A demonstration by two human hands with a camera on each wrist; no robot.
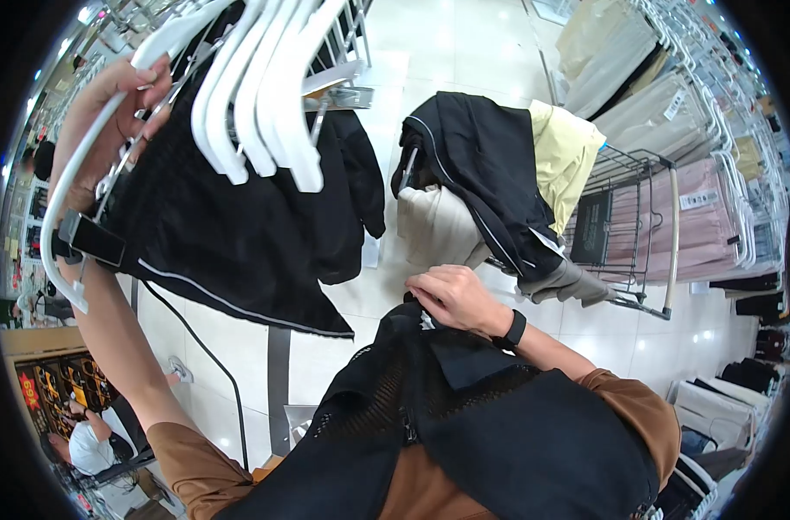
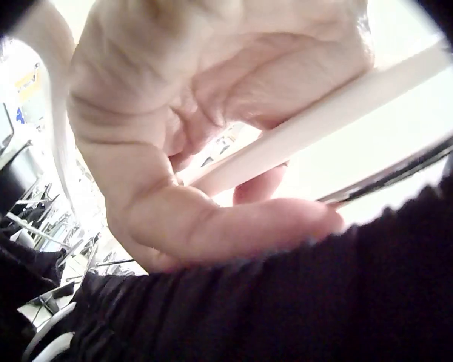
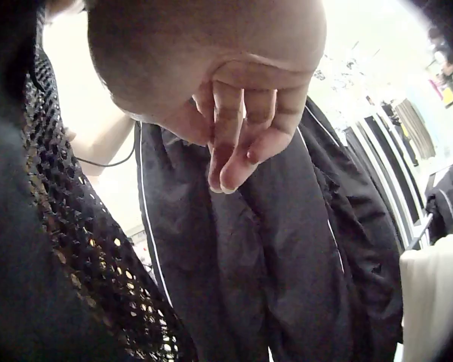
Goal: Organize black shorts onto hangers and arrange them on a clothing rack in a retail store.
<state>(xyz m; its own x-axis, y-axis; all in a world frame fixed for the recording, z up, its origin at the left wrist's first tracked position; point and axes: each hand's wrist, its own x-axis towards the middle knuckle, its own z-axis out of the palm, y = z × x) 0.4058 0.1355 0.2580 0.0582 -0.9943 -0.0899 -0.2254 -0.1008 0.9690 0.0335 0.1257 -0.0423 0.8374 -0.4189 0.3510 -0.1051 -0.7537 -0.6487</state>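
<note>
Up at the left in the head view, my left hand (image 1: 100, 143) grips a white clip hanger (image 1: 48, 243). Black trousers (image 1: 230, 234) with thin white piping hang from it by a dark clip (image 1: 96, 240). The left wrist view shows the fingers curled around the white hanger bar (image 2: 309, 136), just above the gathered black waistband (image 2: 309, 302). My right hand (image 1: 451, 299) is in front of my chest, over the black mesh vest (image 1: 507, 416). Seen from the right wrist, its fingers (image 3: 226, 128) hang loosely bent and hold nothing, with the black trousers behind them.
Several white hangers (image 1: 256, 95) hang in a row beside the left hand. A wire cart (image 1: 624, 225) stands ahead, near a black garment (image 1: 477, 147), a yellow one (image 1: 564, 147) and a beige one (image 1: 434, 230). Racked pink trousers (image 1: 681, 217) line the right; a person (image 1: 91, 442) is lower left.
</note>
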